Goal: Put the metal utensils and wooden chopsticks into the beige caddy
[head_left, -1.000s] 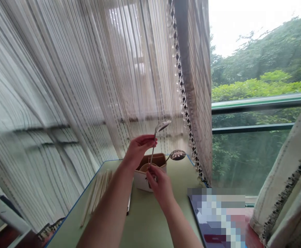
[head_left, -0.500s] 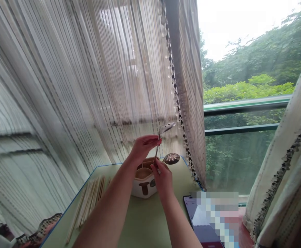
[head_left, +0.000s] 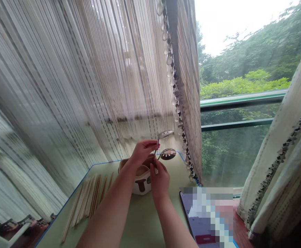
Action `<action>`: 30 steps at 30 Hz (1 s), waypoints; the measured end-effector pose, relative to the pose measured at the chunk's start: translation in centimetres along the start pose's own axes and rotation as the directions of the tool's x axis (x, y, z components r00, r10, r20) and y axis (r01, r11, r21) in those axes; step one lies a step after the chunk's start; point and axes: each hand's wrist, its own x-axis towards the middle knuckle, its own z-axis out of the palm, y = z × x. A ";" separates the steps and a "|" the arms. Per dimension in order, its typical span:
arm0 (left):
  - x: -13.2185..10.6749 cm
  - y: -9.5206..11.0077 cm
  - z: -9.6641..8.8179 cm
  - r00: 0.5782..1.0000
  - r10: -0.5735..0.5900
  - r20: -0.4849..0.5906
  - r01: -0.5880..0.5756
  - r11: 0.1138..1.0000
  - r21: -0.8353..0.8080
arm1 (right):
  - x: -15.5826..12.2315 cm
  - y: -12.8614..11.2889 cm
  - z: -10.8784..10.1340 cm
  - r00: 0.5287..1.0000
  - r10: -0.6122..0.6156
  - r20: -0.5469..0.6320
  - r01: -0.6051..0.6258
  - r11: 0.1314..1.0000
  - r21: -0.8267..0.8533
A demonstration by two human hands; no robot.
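My left hand (head_left: 141,152) pinches the handle of a metal slotted spoon (head_left: 164,133), whose bowl sticks up to the right above the hand. My right hand (head_left: 159,179) is closed just below it, fingers at the spoon's lower handle by the rim of a white holder (head_left: 140,179) with brown shapes on its side. A second slotted spoon (head_left: 168,154) leans out of the holder to the right. The holder stands on a green table (head_left: 142,220).
A bundle of wooden chopsticks (head_left: 87,200) lies on the table left of my arm. A phone (head_left: 204,220) rests at the table's right edge. Sheer striped curtains (head_left: 88,86) hang close behind the table; a window railing (head_left: 239,100) is at the right.
The spoon in my left hand has come down lower toward the holder, and both hands have sunk with it. The view has shifted, showing more of the table's left side.
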 end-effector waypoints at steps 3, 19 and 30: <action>0.0 -0.8 -0.2 1.000 -0.016 0.008 0.016 1.000 0.025 | 0.1 0.1 -0.5 0.998 0.051 -0.042 -0.049 0.998 0.033; -0.8 -2.5 -0.3 0.995 -0.047 0.090 0.030 0.983 0.180 | 0.5 1.4 -1.2 0.937 0.304 -0.173 -0.259 0.935 0.244; -1.2 -3.4 -0.5 0.983 -0.144 0.115 0.127 0.981 0.144 | -0.7 4.5 0.9 0.851 0.498 -0.168 -0.438 0.849 0.296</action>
